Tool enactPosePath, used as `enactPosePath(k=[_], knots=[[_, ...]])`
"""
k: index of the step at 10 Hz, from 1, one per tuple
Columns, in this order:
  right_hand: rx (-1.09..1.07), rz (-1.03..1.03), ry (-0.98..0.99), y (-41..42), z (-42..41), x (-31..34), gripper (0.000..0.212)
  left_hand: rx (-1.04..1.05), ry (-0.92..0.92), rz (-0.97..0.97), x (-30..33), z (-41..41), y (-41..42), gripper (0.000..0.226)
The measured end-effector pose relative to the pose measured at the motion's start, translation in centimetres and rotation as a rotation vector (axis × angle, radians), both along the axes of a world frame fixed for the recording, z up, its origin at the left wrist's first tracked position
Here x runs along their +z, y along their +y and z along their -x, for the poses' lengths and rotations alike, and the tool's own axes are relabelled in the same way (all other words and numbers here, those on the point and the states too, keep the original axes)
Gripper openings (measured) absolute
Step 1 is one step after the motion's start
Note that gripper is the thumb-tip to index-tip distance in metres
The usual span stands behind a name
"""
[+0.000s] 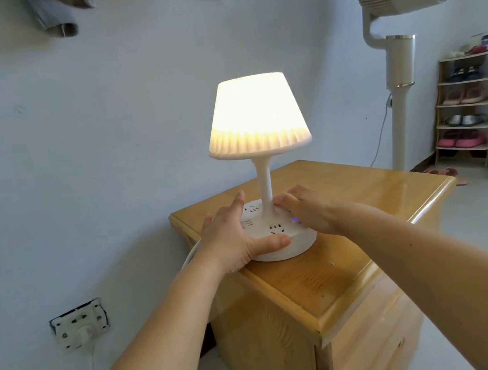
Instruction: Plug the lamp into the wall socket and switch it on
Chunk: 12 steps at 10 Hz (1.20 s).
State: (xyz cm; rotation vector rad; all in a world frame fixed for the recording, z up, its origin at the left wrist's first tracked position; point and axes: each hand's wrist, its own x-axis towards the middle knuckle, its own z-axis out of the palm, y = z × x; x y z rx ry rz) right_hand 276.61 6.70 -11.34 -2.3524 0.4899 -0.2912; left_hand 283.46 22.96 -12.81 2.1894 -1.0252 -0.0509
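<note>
A white table lamp (256, 115) stands on a wooden bedside cabinet (324, 273), its shade glowing warm. Its round white base (277, 243) carries several outlets and a small blue light. My left hand (233, 235) grips the base's left side, thumb along the front rim. My right hand (304, 208) rests on the base top beside the stem, fingers bent down onto it. A white plug (85, 333) sits in the wall socket (80, 325) at lower left, its cord hanging down.
A tall white standing fan (398, 52) stands behind the cabinet to the right. A shoe rack (467, 108) with several pairs is at the far right wall. Slippers lie on the floor near it.
</note>
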Motion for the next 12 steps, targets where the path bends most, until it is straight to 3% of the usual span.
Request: enactPosePath(k=[4,6,10,12], knots=[[-0.003,0.027,0.009,0.3,0.1,0.2,0.044,0.007,-0.012,-0.071,0.6,0.3,0.1,0.115],[-0.002,0.059,0.029,0.6,0.4,0.5,0.051,0.005,-0.025,-0.116,1.1,0.6,0.1,0.111],[-0.017,0.175,-0.007,0.6,1.9,0.5,0.050,-0.019,-0.050,-0.093,0.7,0.5,0.1,0.121],[-0.150,0.185,-0.121,-0.2,3.2,0.3,0.046,-0.059,-0.093,0.068,1.0,0.8,0.8,0.120]])
